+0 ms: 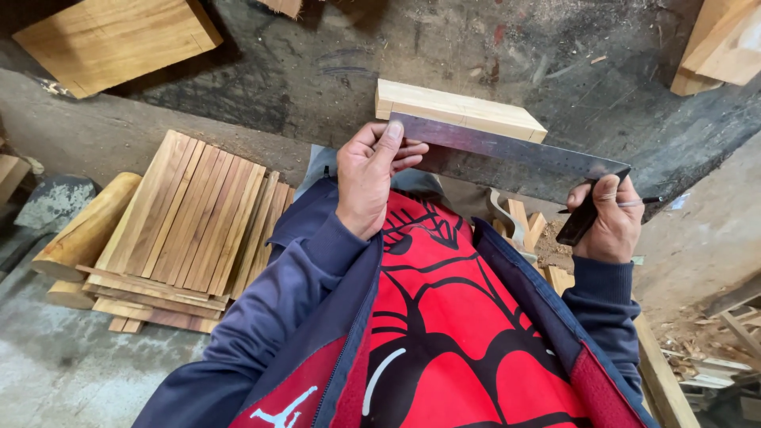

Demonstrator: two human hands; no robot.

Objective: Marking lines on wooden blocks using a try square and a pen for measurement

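Your left hand (369, 184) pinches the free end of the steel blade of a try square (507, 149), thumb on top, pressing it flat along the near edge of the pale wooden block (458, 109) on the dark bench (555, 55), while your right hand (610, 218) is closed round the square's black stock, a pencil (638, 202) tucked between its fingers, seemingly to keep the blade true against the wood. To your left, on the floor, lies a stack of thin slats (190, 222) with a round log (83, 230) beside it, another board (111, 36) lies on the far left, and offcuts litter the right, none touching the block.
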